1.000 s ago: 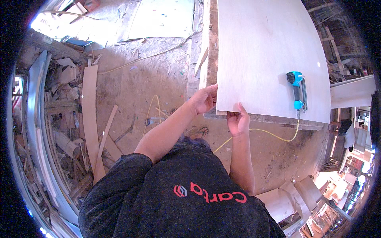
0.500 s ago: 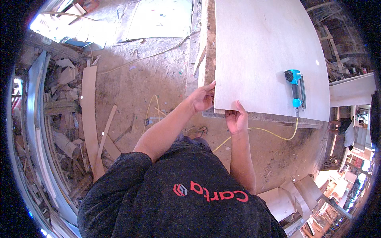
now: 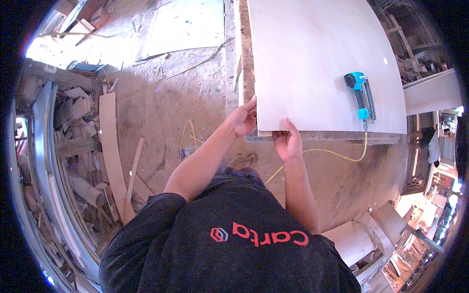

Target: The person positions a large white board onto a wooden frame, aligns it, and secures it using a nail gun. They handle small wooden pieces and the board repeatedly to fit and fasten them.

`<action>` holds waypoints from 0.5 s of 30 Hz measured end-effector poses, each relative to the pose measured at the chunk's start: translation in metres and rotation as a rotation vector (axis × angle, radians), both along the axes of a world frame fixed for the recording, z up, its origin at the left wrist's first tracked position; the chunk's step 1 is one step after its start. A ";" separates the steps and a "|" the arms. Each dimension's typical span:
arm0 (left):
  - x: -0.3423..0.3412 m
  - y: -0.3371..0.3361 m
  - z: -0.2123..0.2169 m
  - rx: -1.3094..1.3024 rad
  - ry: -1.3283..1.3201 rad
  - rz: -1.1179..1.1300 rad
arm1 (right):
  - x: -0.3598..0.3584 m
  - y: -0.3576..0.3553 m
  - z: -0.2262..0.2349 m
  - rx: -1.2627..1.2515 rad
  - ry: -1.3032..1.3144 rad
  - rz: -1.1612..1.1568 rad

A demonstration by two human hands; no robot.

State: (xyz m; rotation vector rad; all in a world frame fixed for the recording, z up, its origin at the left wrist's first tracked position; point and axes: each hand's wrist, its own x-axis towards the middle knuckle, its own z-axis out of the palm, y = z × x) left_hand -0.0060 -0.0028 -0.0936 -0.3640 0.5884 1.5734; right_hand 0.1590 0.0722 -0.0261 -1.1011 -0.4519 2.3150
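A large pale plywood sheet lies flat on a workbench at the upper right. My left hand grips its left edge close to the near corner, fingertips partly hidden against the side. Round the near edge, just right of that corner, my right hand is closed with the thumb up over the top and the fingers curled below. A bit of a pale wood layer shows under the sheet between both hands. On the sheet's right part rests a teal and black air nailer, apart from my hands.
A yellow air hose runs from the nailer down past my right forearm. Long boards and wood scraps are stacked at left. Another pale sheet lies on the floor beyond. Panels and offcuts lie at lower right.
The whole view has shifted slightly, so the sheet and bench appear a little further left and up. Both hands keep their hold at the corner, and the nailer stays on the sheet.
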 end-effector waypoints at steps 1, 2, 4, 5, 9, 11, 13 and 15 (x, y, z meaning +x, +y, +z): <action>0.000 0.000 -0.002 -0.009 0.020 -0.010 | -0.001 0.000 0.001 -0.006 0.009 0.002; 0.000 -0.001 -0.001 -0.006 0.029 -0.008 | -0.001 0.000 0.001 -0.011 0.018 0.003; 0.000 -0.001 0.002 0.000 0.046 -0.002 | 0.000 0.001 -0.004 -0.010 0.023 -0.033; 0.000 -0.001 0.004 -0.011 0.048 0.006 | -0.001 0.000 -0.004 -0.011 0.026 -0.049; -0.004 -0.004 0.001 -0.023 0.090 0.029 | -0.003 0.000 -0.002 0.010 0.041 -0.050; -0.005 -0.005 0.002 -0.029 0.120 0.042 | -0.002 0.000 -0.005 0.007 0.035 -0.065; -0.005 -0.005 0.020 -0.056 0.143 0.060 | -0.001 0.000 -0.007 0.009 0.040 -0.076; -0.005 -0.007 0.024 -0.073 0.170 0.043 | -0.002 0.001 -0.008 0.015 0.044 -0.079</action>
